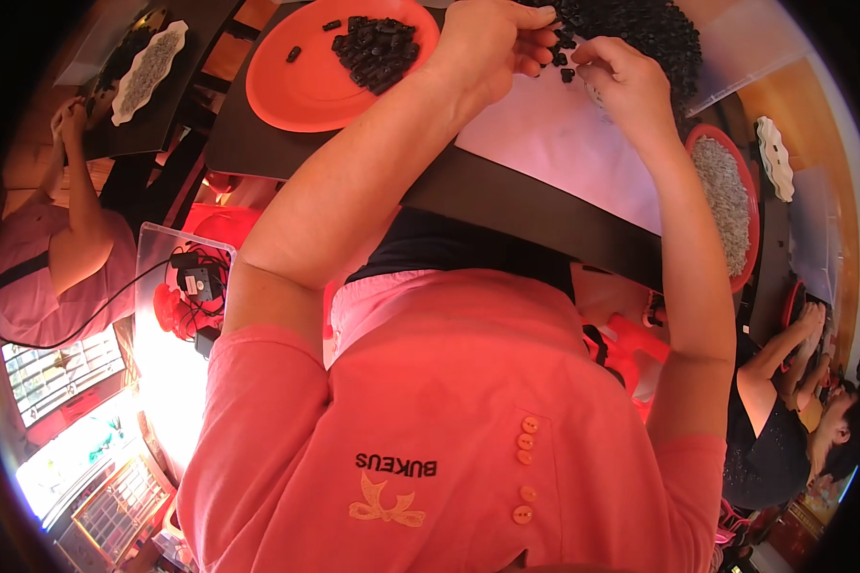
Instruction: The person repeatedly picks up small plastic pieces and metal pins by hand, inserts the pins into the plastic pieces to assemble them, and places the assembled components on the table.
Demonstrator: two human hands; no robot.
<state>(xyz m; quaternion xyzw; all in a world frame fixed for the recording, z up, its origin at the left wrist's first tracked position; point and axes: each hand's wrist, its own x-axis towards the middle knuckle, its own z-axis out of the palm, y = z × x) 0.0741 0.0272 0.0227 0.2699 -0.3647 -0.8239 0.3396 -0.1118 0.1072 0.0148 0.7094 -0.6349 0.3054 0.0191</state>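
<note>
My left hand (495,43) is at the top edge of the view with its fingers curled in beside the heap of small black parts (640,38). My right hand (631,88) bends its thumb and fingers together at the heap's near edge; a small pale bit shows under them. What either hand grips is too small to make out. A few loose black pieces (567,74) lie between the hands on a whitish sheet (564,158). Left of my left forearm, a round red plate (291,95) carries a cluster of similar black parts (377,53).
At right, a red dish (695,143) holds many small grey pieces (721,196). A white wavy-edged tray (774,158) lies beyond it. The dark table edge (545,210) runs before my body. Co-workers sit at both sides. A clear bin (148,277) with black cables stands at lower left.
</note>
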